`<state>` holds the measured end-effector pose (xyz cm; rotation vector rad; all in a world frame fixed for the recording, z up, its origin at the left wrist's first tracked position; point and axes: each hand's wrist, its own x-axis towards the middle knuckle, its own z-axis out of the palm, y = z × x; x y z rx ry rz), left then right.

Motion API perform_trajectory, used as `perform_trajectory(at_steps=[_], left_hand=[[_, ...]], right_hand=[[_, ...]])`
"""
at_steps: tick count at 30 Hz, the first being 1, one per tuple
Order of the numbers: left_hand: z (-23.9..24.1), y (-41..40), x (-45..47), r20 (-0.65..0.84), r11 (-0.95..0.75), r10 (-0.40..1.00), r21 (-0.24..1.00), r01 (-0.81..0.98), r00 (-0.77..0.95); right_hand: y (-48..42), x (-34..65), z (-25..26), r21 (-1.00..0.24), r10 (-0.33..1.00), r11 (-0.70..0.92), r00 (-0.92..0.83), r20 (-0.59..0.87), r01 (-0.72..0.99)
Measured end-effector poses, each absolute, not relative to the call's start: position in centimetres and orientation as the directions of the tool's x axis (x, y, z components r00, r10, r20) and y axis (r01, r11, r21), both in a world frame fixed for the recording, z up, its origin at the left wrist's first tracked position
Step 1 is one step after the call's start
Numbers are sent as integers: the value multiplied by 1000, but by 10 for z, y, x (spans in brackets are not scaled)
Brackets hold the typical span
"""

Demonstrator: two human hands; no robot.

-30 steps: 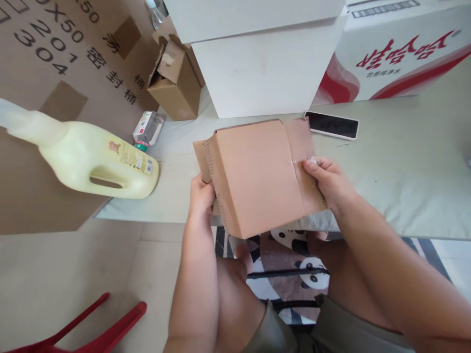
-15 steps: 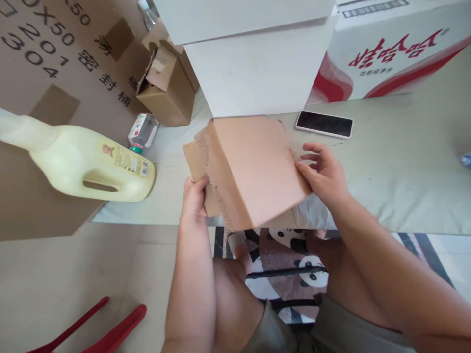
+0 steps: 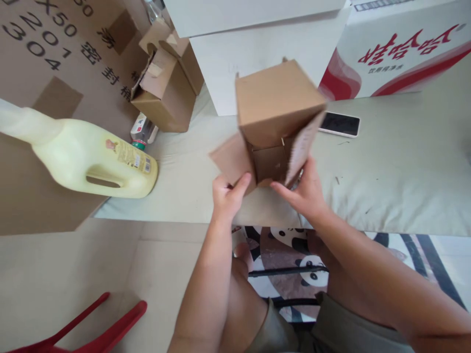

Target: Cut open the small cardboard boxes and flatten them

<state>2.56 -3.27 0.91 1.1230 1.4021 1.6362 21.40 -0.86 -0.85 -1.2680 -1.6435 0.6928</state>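
A small brown cardboard box point(image 3: 277, 100) is held over the near edge of the grey-green padded table point(image 3: 386, 166), its open end turned toward me with the flaps spread. My left hand point(image 3: 227, 195) pinches the left flap between thumb and fingers. My right hand point(image 3: 303, 191) grips the box's lower right edge and flap, fingers curled on it. The inside of the box looks empty as far as it shows.
A pale yellow jug point(image 3: 88, 157) lies on its side at the left. Behind it stand a large printed carton point(image 3: 55, 54), a small open brown box point(image 3: 165, 90) and a small bottle point(image 3: 143, 131). A white box point(image 3: 257, 54), a red-printed carton point(image 3: 397, 54) and a phone point(image 3: 340, 124) sit farther back. Red chair legs point(image 3: 91, 333) show below left.
The box has been turned and lifted from lying flat to standing with its open end facing me. Both hands shifted to its lower flaps.
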Motion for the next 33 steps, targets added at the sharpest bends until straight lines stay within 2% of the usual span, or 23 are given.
perform_trajectory(at_steps=[3,6,9,12,18,22,25,28,30,33], left_hand=[[12,-35,30,164,-145,958,985,95,-237],[14,-34,31,167,-150,960,984,93,-226],[10,-31,27,201,-184,944,979,87,-260],[2,-29,21,251,-230,923,968,105,-292],[-8,-22,14,329,-276,843,943,183,-425],[1,-20,8,599,-346,574,796,497,-558],[7,-21,-1,779,-310,414,607,731,-471],[9,-22,-8,803,-204,471,502,841,-365],[8,-22,-11,782,-156,510,493,856,-357],[6,-20,-14,789,-127,471,504,854,-396]], right_hand=[[-8,214,-5,-879,958,186,117,261,439],[-5,218,-3,-900,953,175,160,257,400],[-1,221,-2,-899,951,197,147,272,391],[1,220,-1,-860,951,194,126,284,473],[-9,216,-6,-728,917,362,-84,390,582],[-19,213,-10,-598,814,548,-210,541,585],[-27,209,-8,-490,751,621,-284,596,612],[-35,204,-3,-407,717,644,-326,616,647],[-40,200,0,-382,708,654,-348,615,654],[-46,196,3,-365,700,670,-387,600,646]])
